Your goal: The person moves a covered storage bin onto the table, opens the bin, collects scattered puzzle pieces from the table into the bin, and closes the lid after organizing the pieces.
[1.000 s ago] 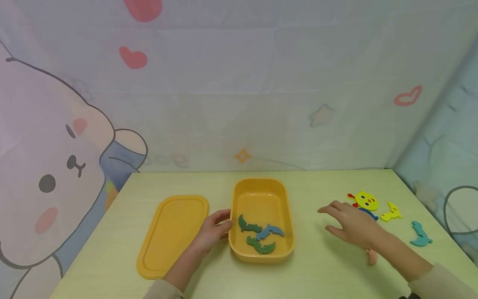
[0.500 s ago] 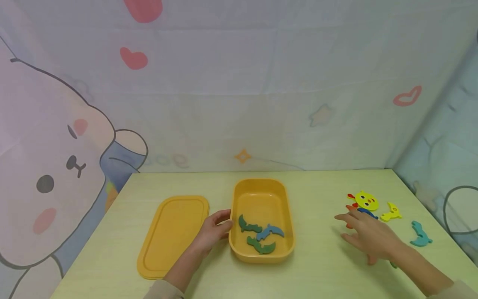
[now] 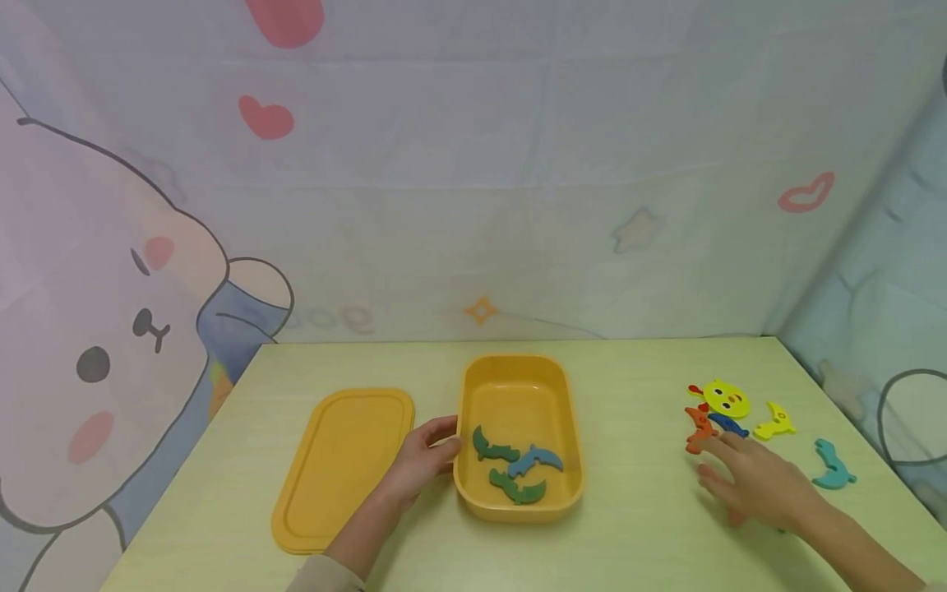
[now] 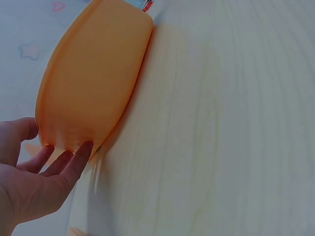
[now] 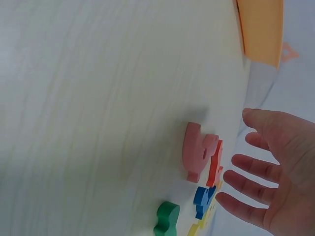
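My left hand [image 3: 423, 460] rests at the left side of a yellow plastic box [image 3: 518, 520]. Its fingertips touch the outer wall [image 4: 93, 73] and the thumb lies at the rim. Inside the box are two green crescent-shaped pieces [image 3: 521, 491] and a blue one [image 3: 546, 457]. On the right, my right hand [image 3: 765, 485] hovers over the loose pieces with fingers extended, holding nothing. Below it a pink curved piece [image 5: 194, 155] is mostly hidden in the head view. Near its fingertips lie an orange piece [image 3: 699, 426] and a dark blue piece [image 3: 728, 424].
A yellow lid [image 3: 344, 469] lies left of the box. Beyond the right hand are a yellow chick-face piece [image 3: 727, 399] with red parts, a yellow crescent [image 3: 775, 421] and a teal crescent [image 3: 832, 464]. A green piece [image 5: 167, 219] shows in the right wrist view. A printed cloth hangs behind.
My right hand has moved right and slightly down over the loose pieces, uncovering the orange and dark blue ones. The left hand and the box have stayed put.
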The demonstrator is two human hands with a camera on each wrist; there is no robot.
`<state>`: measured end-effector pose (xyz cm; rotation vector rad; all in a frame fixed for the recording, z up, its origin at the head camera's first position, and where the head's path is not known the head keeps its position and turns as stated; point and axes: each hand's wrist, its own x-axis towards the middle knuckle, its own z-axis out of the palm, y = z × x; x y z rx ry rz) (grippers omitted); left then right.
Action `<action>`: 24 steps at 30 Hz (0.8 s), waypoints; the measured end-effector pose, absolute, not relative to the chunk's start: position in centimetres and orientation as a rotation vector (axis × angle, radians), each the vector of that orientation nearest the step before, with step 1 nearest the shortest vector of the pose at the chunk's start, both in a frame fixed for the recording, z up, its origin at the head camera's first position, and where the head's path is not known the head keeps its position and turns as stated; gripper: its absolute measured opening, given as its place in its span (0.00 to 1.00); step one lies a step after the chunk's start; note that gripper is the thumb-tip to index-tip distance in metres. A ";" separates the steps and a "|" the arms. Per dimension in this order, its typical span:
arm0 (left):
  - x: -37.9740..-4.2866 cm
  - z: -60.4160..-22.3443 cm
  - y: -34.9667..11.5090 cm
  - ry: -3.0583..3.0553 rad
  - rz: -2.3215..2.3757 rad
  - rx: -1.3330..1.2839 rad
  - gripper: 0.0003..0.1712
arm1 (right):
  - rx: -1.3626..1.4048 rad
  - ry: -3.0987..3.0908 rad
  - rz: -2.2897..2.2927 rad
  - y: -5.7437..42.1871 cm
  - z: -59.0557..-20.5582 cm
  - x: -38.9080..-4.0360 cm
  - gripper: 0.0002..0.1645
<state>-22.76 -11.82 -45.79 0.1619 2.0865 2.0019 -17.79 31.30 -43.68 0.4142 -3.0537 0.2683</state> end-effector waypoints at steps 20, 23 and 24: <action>-22.8 -45.9 -11.8 2.098 1.993 0.140 0.26 | 0.485 -3.041 0.224 32.2 -45.9 -17.1 0.22; -22.8 -45.9 -11.8 2.092 1.993 0.145 0.26 | 0.501 -3.024 0.205 32.3 -46.1 -17.1 0.22; -22.8 -45.9 -11.8 2.092 1.992 0.146 0.26 | 0.503 -3.024 0.202 32.3 -46.1 -17.2 0.21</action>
